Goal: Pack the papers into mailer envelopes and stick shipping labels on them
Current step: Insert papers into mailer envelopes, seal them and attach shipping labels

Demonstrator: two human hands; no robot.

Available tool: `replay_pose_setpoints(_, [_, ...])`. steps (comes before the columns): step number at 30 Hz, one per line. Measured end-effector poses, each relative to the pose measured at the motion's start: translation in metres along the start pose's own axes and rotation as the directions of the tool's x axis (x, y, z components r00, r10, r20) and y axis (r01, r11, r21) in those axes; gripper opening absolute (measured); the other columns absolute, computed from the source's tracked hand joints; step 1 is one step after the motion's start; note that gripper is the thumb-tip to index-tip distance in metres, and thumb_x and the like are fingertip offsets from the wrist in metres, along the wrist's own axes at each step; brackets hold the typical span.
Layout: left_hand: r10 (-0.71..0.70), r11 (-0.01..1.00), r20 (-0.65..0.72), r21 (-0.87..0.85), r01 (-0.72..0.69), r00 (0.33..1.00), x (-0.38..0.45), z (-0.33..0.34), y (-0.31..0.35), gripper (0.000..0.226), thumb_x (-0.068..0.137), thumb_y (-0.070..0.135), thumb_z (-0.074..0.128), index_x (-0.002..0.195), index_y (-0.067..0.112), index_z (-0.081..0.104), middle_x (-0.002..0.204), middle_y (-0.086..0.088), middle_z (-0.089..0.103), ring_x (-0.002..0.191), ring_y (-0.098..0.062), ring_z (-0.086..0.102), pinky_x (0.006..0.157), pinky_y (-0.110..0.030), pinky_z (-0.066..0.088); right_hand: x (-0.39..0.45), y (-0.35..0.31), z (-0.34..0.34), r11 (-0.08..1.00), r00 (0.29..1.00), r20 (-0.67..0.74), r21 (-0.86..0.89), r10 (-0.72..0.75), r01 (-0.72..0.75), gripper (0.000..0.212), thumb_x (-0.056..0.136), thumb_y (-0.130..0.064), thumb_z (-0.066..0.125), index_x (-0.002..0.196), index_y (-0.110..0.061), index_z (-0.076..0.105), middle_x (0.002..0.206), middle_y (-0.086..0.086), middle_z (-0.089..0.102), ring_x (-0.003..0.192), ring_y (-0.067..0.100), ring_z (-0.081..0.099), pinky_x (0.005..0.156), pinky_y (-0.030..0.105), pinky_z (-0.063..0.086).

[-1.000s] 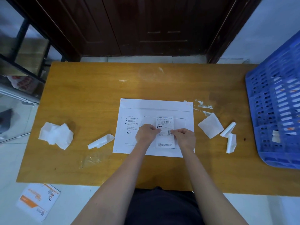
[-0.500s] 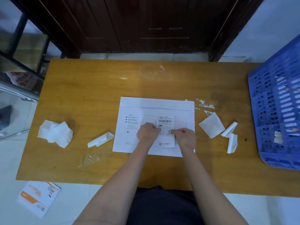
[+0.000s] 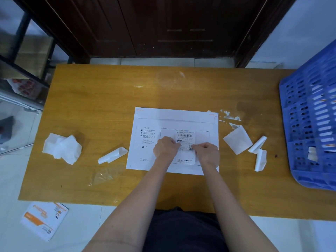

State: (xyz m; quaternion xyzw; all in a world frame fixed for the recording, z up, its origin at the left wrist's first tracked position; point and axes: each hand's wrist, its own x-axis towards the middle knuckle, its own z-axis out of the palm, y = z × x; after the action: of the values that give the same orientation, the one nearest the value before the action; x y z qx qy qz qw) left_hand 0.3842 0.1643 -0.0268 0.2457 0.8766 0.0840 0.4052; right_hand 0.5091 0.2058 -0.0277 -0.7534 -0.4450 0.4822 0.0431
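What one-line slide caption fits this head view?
Both hands, left and right, press a white barcoded shipping label onto a white paper mailer envelope on a yellow wooden table.

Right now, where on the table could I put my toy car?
Bare wood runs along the far edge of the table, beyond the envelope. Another free patch lies between the crumpled tissue and the envelope's top. It is crowded right of the envelope, near the paper scraps and blue crate.

The left hand (image 3: 165, 148) and the right hand (image 3: 207, 154) cover the middle of the shipping label (image 3: 185, 137), and their fingertips are not visible. The print on the label is too small to read. The blue crate (image 3: 309, 128) is cut by the right edge. The shelf (image 3: 21, 70) at left is blurred.
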Motion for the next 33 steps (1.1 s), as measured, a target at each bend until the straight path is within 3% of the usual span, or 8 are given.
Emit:
replay_pose_setpoints(8, [0.016, 0.997, -0.023, 0.072, -0.014, 1.0, 0.001, 0.0, 0.001, 0.032, 0.085, 0.027, 0.061, 0.056, 0.021, 0.048, 0.057, 0.005, 0.049, 0.057, -0.019, 0.051, 0.048, -0.02, 0.034, -0.001, 0.0, 0.0, 0.999, 1.0, -0.007, -0.043, -0.025, 0.025, 0.018, 0.08, -0.032, 0.071, 0.085, -0.014, 0.069, 0.086, -0.002, 0.07, 0.069, 0.013, 0.058, 0.05, 0.022, 0.036])
replay_pose_setpoints(11, [0.097, 0.964, -0.009, 0.248, -0.092, 0.995, 0.0, 0.0, 0.006, 0.021, 0.09, 0.031, 0.055, 0.076, 0.017, 0.06, 0.072, 0.001, 0.06, 0.068, -0.02, 0.059, 0.053, -0.022, 0.037, -0.003, -0.001, 0.001, 0.989, 0.997, -0.03, -0.131, -0.066, 0.062, 0.015, 0.082, -0.031, 0.069, 0.084, -0.016, 0.065, 0.089, -0.004, 0.068, 0.072, 0.014, 0.058, 0.051, 0.021, 0.036])
replay_pose_setpoints(16, [0.162, 0.897, -0.001, 0.416, -0.147, 0.987, -0.001, -0.001, 0.005, 0.034, 0.092, 0.043, 0.051, 0.098, 0.012, 0.062, 0.091, -0.002, 0.065, 0.078, -0.021, 0.059, 0.061, -0.026, 0.04, -0.004, -0.002, 0.003, 0.946, 0.987, -0.051, -0.296, -0.153, 0.131, 0.019, 0.079, -0.032, 0.067, 0.083, -0.015, 0.059, 0.095, -0.002, 0.061, 0.079, 0.018, 0.059, 0.064, 0.028, 0.046])
replay_pose_setpoints(20, [0.285, 0.905, -0.09, 0.353, -0.237, 0.954, -0.006, -0.003, 0.0, 0.031, 0.092, 0.04, 0.052, 0.107, 0.013, 0.051, 0.1, -0.002, 0.061, 0.084, -0.024, 0.063, 0.063, -0.029, 0.042, -0.007, -0.001, 0.0, 0.891, 0.969, -0.077, -0.415, -0.236, 0.184, 0.029, 0.081, -0.035, 0.065, 0.091, -0.012, 0.052, 0.097, 0.001, 0.051, 0.072, 0.019, 0.051, 0.06, 0.028, 0.037])
replay_pose_setpoints(22, [0.41, 0.89, -0.134, 0.276, -0.363, 0.902, -0.009, -0.002, -0.004, 0.026, 0.095, 0.028, 0.049, 0.118, 0.016, 0.046, 0.103, -0.002, 0.058, 0.077, -0.025, 0.062, 0.06, -0.03, 0.043, -0.006, 0.002, 0.001, 0.868, 0.921, -0.077, -0.372, -0.382, 0.329, 0.021, 0.084, -0.027, 0.062, 0.098, -0.014, 0.052, 0.103, 0.004, 0.048, 0.068, 0.022, 0.051, 0.056, 0.027, 0.035])
replay_pose_setpoints(26, [0.503, 0.837, -0.094, 0.299, -0.458, 0.859, -0.01, 0.003, -0.004, 0.043, 0.099, 0.018, 0.039, 0.14, 0.031, 0.039, 0.107, -0.003, 0.053, 0.075, -0.026, 0.061, 0.059, -0.032, 0.046, -0.003, 0.001, 0.006, 0.735, 0.815, 0.1, -0.381, -0.571, 0.561, 0.042, 0.091, -0.012, 0.049, 0.129, -0.029, 0.052, 0.11, 0.003, 0.04, 0.081, 0.02, 0.053, 0.058, 0.03, 0.046])
replay_pose_setpoints(29, [0.481, 0.829, -0.054, 0.352, -0.434, 0.875, -0.009, 0.004, -0.005, 0.045, 0.102, 0.022, 0.033, 0.145, 0.035, 0.033, 0.11, -0.004, 0.05, 0.075, -0.027, 0.06, 0.059, -0.032, 0.043, -0.001, -0.001, 0.009, 0.691, 0.814, 0.148, -0.458, -0.562, 0.56, 0.048, 0.095, -0.011, 0.043, 0.137, -0.034, 0.046, 0.112, 0.004, 0.041, 0.087, 0.021, 0.053, 0.07, 0.034, 0.05])
replay_pose_setpoints(33, [0.435, 0.858, -0.067, 0.334, -0.391, 0.898, -0.005, 0.002, -0.012, 0.044, 0.102, 0.026, 0.034, 0.144, 0.036, 0.033, 0.112, -0.005, 0.052, 0.081, -0.028, 0.062, 0.064, -0.033, 0.045, 0.001, 0.004, 0.007, 0.729, 0.868, 0.113, -0.496, -0.484, 0.471, 0.046, 0.097, -0.016, 0.039, 0.14, -0.034, 0.04, 0.116, 0.007, 0.04, 0.087, 0.024, 0.055, 0.079, 0.039, 0.049])
